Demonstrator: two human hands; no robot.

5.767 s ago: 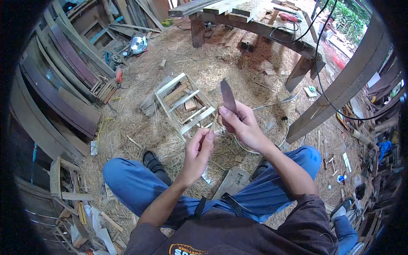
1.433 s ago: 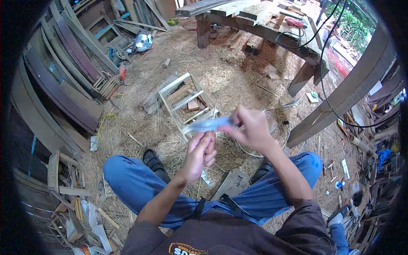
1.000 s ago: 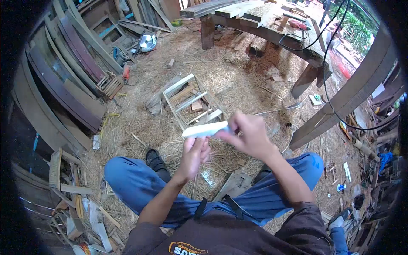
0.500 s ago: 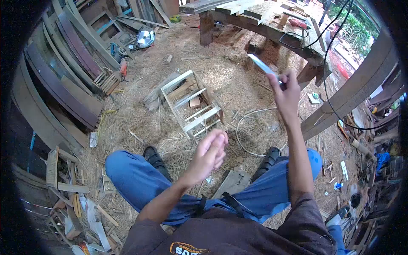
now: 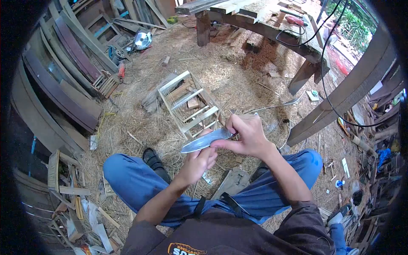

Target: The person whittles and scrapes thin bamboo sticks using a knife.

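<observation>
Right, on my feed the right hand (image 5: 248,136) is closed around the handle of a knife (image 5: 204,142), its thumb laid along the base of the blade, which points across to the left. Directly beneath the blade, the left hand (image 5: 196,165) has its fingers curled; the steel covers part of it, so I can't tell how tightly it is closed or whether it pinches anything. Nearer me than both hands, the dark shirt (image 5: 238,236) bears an orange-edged badge (image 5: 187,249), upside down to me, with large letters ending in "US". Just beyond the hands, a slatted wooden frame (image 5: 200,119) lies on the littered floor. Well past the left hand I see a circular saw (image 5: 143,40); far beyond the right, a workbench (image 5: 255,27).
</observation>
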